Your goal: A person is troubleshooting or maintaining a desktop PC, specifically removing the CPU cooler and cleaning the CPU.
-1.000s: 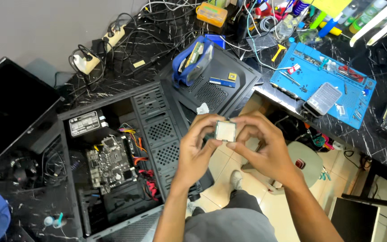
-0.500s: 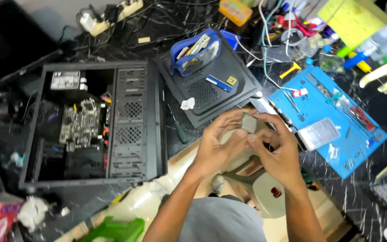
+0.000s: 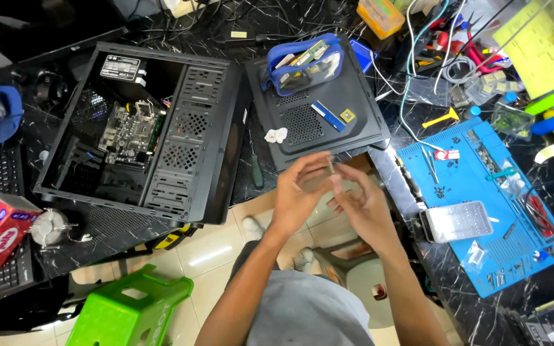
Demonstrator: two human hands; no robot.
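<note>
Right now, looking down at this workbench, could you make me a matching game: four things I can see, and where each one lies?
Things:
1. open computer case
2. green stool
3. blue work mat
4. blue pouch

Places:
A. on the flat black side panel, beyond the hands
B. on the floor, lower left
C. on the dark table, right of the hands
D. on the table, left of the hands, its circuit board showing

Pairs: 1-D, 2-B, 3-C, 4-A
</note>
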